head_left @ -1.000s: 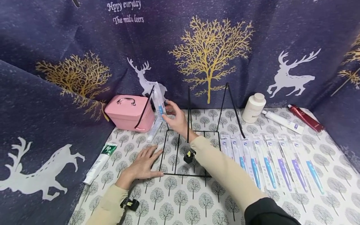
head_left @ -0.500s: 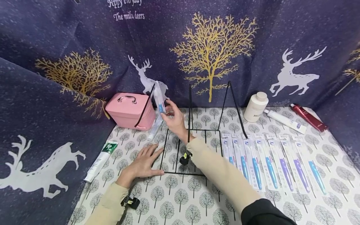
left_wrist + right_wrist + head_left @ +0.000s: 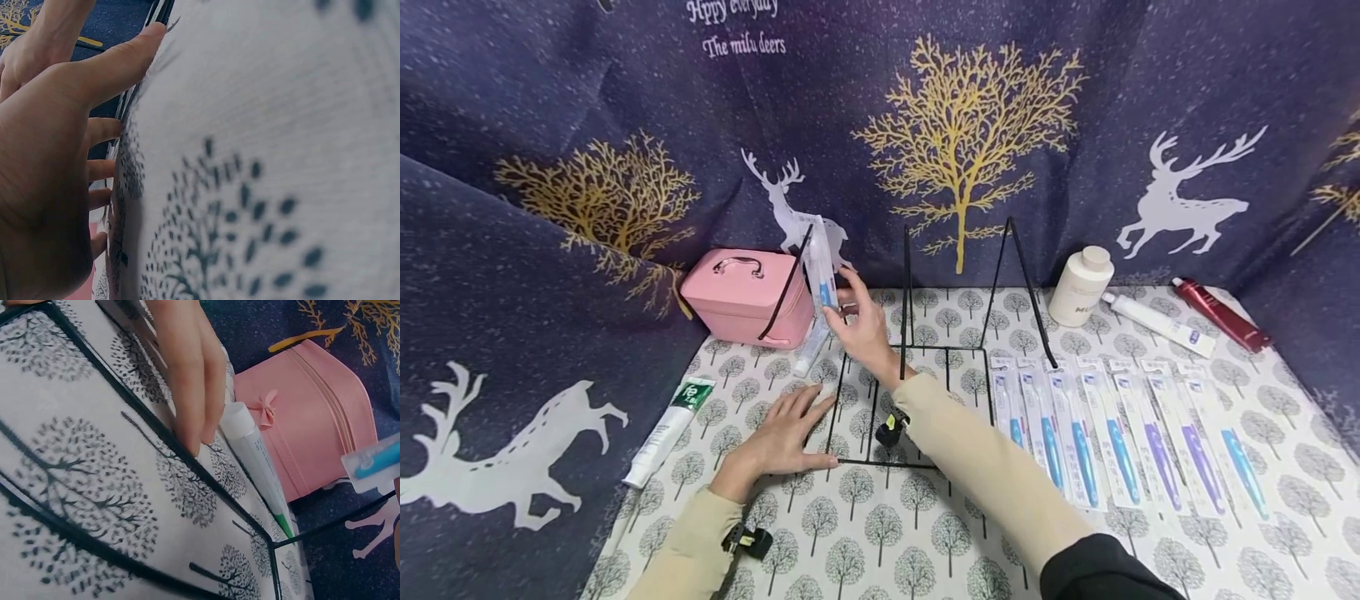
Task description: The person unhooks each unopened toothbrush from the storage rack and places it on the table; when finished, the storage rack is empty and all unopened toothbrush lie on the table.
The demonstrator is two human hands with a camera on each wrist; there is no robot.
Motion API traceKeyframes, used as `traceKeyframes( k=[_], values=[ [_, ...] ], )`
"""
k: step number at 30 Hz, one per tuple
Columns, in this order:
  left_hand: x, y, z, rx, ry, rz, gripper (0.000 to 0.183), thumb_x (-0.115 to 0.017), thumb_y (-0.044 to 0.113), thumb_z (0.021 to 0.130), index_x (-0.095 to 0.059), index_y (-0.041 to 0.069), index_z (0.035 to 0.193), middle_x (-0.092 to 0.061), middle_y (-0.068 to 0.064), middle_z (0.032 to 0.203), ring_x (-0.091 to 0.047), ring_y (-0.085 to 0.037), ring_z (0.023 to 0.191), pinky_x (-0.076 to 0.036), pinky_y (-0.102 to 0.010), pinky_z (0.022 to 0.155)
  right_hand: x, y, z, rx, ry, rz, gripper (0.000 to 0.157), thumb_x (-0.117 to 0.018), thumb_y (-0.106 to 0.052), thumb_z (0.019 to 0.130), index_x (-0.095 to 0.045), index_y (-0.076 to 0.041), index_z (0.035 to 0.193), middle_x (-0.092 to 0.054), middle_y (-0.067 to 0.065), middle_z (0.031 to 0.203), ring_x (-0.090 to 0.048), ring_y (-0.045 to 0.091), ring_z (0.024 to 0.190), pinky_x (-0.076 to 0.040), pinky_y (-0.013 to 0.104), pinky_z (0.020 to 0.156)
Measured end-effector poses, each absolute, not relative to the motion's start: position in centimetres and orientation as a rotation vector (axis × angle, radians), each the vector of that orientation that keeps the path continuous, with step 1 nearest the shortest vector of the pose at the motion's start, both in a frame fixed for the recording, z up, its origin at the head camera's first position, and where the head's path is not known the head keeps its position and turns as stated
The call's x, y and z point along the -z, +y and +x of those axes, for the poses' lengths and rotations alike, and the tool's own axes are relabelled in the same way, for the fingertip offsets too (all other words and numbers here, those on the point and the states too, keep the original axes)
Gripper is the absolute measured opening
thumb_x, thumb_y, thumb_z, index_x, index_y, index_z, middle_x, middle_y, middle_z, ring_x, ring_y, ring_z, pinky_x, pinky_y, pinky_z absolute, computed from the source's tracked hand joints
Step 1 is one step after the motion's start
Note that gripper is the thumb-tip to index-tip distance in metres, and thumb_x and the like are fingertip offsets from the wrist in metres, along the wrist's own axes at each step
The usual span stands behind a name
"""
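A toothbrush in clear packaging (image 3: 820,257), with a blue handle, stands nearly upright beside the left upright of a black wire rack (image 3: 872,417). My right hand (image 3: 863,329) reaches across the rack and pinches the packet's lower end between thumb and fingers. In the right wrist view only the lower end of the packaged toothbrush (image 3: 375,465) shows, at the right edge. My left hand (image 3: 778,433) rests on the tree-print cloth with fingers spread, its fingertips and thumb at the rack's left base bar. In the left wrist view the left hand (image 3: 50,150) lies against the cloth.
A pink case (image 3: 745,296) and a toothpaste tube (image 3: 811,348) are behind the rack's left side. A green-and-white tube (image 3: 668,433) lies left. Right are several packaged toothbrushes (image 3: 1116,450), a white bottle (image 3: 1081,287), a white tube (image 3: 1161,323) and a red tube (image 3: 1221,315).
My right hand has shifted slightly left, and the packaged toothbrush stands a little more upright against the rack's left side. My left hand has stayed in place on the cloth.
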State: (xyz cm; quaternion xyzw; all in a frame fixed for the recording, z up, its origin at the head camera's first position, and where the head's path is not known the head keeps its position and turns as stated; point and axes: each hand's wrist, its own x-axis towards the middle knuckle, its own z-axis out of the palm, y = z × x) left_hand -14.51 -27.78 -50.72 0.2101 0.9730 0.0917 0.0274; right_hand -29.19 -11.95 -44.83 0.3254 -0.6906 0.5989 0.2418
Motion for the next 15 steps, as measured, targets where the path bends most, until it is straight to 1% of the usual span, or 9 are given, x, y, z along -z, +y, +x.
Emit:
traceKeyframes(
  k=[3,4,10,15],
  values=[
    [50.5,-27.7,-14.5,-0.273,3.007,0.651,0.099,-0.050,0.078,0.068,-0.025,0.021,0.145,-0.018,-0.012,0.151,-0.021,-0.036,0.136,-0.016,-0.059,0.108,43.5,-11.2,-27.7,-1.649,-1.863,0.950,0.063,-0.063,0.001,0.081,-0.034,-0.001,0.137,-0.066,0.019,0.095,-0.064,0.026,0.079,-0.056,0.037,0.066],
    [50.4,-27.7,-14.4,-0.272,3.010,0.656,0.099,-0.050,0.078,0.068,-0.025,0.021,0.145,-0.018,-0.012,0.151,-0.021,-0.036,0.136,-0.016,-0.059,0.108,43.0,-11.0,-27.2,-1.647,-1.850,0.963,0.063,-0.063,0.005,0.080,-0.034,0.002,0.136,-0.065,0.020,0.093,-0.063,0.028,0.079,-0.056,0.039,0.066],
    [50.4,-27.6,-14.3,-0.269,3.010,0.667,0.099,-0.052,0.076,0.069,-0.025,0.020,0.145,-0.018,-0.014,0.151,-0.020,-0.037,0.135,-0.017,-0.059,0.108,42.4,-10.3,-26.0,-1.622,-1.798,0.999,0.061,-0.063,0.009,0.076,-0.039,0.007,0.132,-0.064,0.021,0.087,-0.062,0.031,0.075,-0.057,0.035,0.061],
    [50.4,-27.5,-14.2,-0.273,3.011,0.663,0.099,-0.052,0.077,0.068,-0.026,0.019,0.145,-0.018,-0.013,0.151,-0.021,-0.038,0.135,-0.018,-0.060,0.107,42.2,-9.9,-25.2,-1.609,-1.750,1.026,0.060,-0.064,0.012,0.073,-0.041,0.010,0.129,-0.063,0.022,0.086,-0.061,0.031,0.074,-0.057,0.032,0.058]
  ],
)
